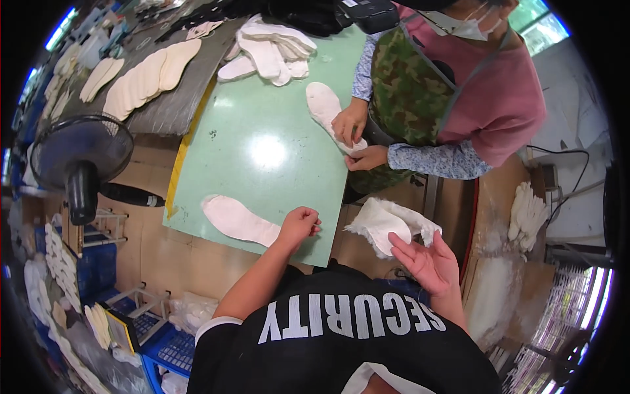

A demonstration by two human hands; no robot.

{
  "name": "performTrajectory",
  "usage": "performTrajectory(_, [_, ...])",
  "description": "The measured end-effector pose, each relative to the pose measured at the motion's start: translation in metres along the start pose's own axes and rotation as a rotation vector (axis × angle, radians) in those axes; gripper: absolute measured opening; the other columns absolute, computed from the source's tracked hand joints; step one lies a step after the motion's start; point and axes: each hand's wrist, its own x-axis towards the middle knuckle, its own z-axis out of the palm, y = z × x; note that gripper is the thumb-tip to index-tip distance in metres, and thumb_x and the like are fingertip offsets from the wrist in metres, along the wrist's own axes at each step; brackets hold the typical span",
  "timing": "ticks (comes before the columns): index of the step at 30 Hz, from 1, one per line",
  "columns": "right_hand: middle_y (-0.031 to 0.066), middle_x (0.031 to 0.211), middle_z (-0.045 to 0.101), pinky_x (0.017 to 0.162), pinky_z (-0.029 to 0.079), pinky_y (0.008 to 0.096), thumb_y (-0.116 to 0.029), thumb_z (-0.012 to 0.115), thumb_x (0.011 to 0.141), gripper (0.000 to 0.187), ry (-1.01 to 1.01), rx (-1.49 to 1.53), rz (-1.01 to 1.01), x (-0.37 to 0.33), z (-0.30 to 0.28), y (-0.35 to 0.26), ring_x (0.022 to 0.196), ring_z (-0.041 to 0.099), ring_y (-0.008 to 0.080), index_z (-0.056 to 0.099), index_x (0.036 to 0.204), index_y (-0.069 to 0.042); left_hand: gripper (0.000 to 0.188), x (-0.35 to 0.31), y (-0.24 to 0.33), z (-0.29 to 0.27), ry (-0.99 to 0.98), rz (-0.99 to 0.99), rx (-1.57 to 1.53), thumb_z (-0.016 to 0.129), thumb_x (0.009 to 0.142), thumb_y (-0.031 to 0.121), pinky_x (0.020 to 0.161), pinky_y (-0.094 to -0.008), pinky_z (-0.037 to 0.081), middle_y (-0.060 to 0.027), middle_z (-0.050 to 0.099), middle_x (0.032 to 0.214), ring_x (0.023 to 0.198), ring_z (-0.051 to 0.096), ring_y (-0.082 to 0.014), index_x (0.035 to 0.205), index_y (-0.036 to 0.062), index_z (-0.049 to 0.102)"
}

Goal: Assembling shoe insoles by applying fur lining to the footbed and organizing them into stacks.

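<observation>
My left hand [300,224] is closed, its fingers curled in, over the near edge of the green tabletop [262,180]. Nothing shows in it. Beside its wrist a white insole [237,220] lies flat, the right end partly behind my forearm. My right hand [430,262] is off the table's right side, palm up with fingers spread. Just beyond and partly behind those fingers hangs a white fleecy scrap [374,223] with ragged, fluffy edges. Whether the fingers touch it I cannot tell. Across the table a co-worker's hands [354,131] are on another white insole [323,105].
A heap of white insoles [266,49] lies at the table's far end. Left of it, a dark table [164,108] holds rows of cream insoles [154,72]. A black fan [82,154] stands at left, above blue crates [174,348]. White gloves [527,213] lie at right.
</observation>
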Motion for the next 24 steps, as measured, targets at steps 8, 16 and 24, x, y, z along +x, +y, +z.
performTrajectory(8, [0.03,0.138,0.023,0.106,0.022,0.0527,-0.032,0.042,0.093,0.053,0.017,0.098,-0.1,-0.017,-0.019,0.004,0.13,0.021,0.0418,0.029,0.132,0.001,0.012,-0.001,-0.002,0.011,-0.064,-0.004,0.097,0.051,0.088,0.013,0.059,-0.0252,0.048,-0.0066,0.06,0.081,0.064,0.056,-0.0122,0.09,0.0014,0.055])
performTrajectory(16, [0.0254,0.136,0.032,0.107,0.021,0.0507,-0.029,0.038,0.095,0.047,0.003,0.079,-0.039,-0.01,-0.006,0.003,0.13,0.02,0.0419,0.033,0.13,0.002,0.016,-0.048,-0.024,-0.056,0.186,0.048,0.031,0.054,0.086,0.014,0.058,-0.0261,0.048,-0.0084,0.06,0.08,0.064,0.057,-0.0131,0.093,-0.0009,0.056])
performTrajectory(24, [0.0268,0.132,0.036,0.107,0.022,0.0509,-0.028,0.038,0.095,0.047,-0.022,0.039,0.012,0.007,0.001,0.005,0.129,0.023,0.0428,0.033,0.13,0.003,0.015,-0.071,-0.032,-0.076,0.32,0.068,-0.085,0.054,0.087,0.013,0.057,-0.0231,0.046,-0.007,0.06,0.079,0.062,0.056,-0.0113,0.093,-0.0005,0.055])
